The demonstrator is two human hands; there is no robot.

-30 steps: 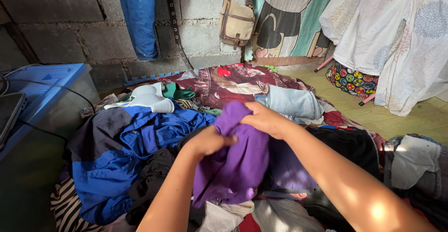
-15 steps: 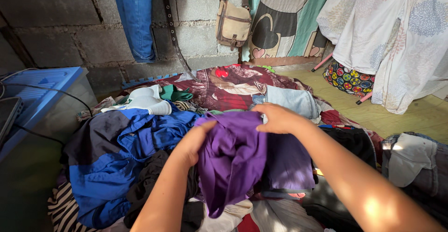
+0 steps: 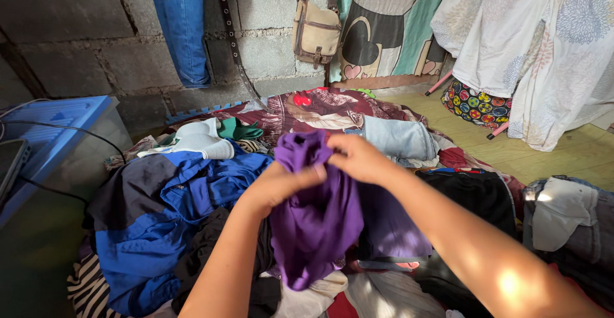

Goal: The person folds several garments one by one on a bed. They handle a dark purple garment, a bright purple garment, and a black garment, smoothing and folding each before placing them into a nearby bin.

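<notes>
Both hands clenched on the purple garment, left hand and right hand bunching its top above the clothes pile; best keep grips apart, let fabric hang straight.

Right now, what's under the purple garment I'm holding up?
Under the purple garment, held by the left hand and right hand, lie dark clothes and pale cloth. Anything directly behind it is hidden.

Garment held above clothes pile, jacket left, bin far left, bag on wall behind
</notes>
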